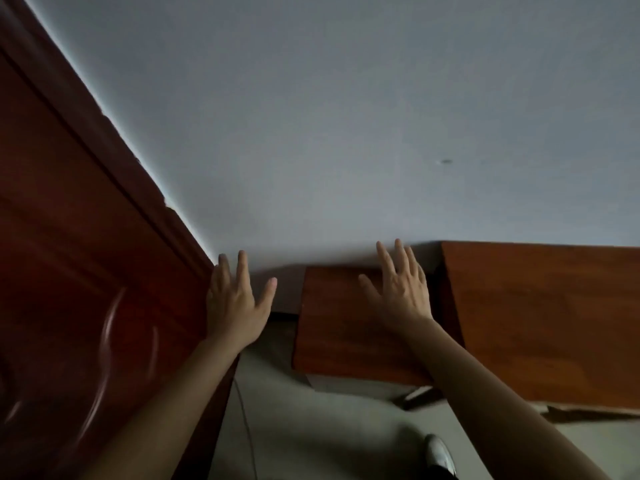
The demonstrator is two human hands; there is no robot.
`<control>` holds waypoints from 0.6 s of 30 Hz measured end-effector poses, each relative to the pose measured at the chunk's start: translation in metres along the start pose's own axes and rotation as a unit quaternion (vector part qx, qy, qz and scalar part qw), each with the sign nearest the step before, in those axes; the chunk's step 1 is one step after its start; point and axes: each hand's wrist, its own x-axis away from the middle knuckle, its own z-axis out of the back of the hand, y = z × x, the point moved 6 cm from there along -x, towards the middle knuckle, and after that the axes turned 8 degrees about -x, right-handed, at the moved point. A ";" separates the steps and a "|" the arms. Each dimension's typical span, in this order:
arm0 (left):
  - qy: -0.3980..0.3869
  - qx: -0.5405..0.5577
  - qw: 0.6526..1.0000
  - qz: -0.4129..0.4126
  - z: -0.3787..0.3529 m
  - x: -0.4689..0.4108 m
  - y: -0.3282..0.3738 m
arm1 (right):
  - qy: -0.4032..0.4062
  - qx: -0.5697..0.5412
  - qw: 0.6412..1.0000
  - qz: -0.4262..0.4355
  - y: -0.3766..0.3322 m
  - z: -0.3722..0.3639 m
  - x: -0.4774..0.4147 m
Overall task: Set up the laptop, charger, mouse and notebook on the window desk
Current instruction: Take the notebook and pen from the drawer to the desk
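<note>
No laptop, charger, mouse or notebook shows in the head view. My left hand is stretched forward with its fingers spread, empty, beside the edge of a dark red wooden door. My right hand is also held out flat with fingers apart, empty, above a small reddish-brown wooden tabletop. A larger wooden desk surface stands to the right against the wall.
A red-brown wooden door fills the left side. A plain pale wall is straight ahead. A thin cable runs down over the light floor, and a shoe shows at the bottom.
</note>
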 end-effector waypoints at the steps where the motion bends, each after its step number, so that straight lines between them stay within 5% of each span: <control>1: -0.015 0.013 1.000 -0.009 -0.016 0.001 -0.003 | -0.014 0.007 1.000 -0.018 0.006 -0.014 0.017; 12: -0.270 0.096 0.955 0.075 -0.282 0.068 -0.025 | -0.075 -0.019 0.983 -0.167 0.136 -0.148 0.145; 15: -0.218 0.132 0.962 0.096 -0.344 0.083 -0.028 | -0.052 -0.061 0.974 -0.213 0.186 -0.201 0.173; 18: -0.032 0.162 0.982 0.093 -0.379 0.091 -0.031 | -0.007 -0.117 0.956 -0.270 0.227 -0.253 0.200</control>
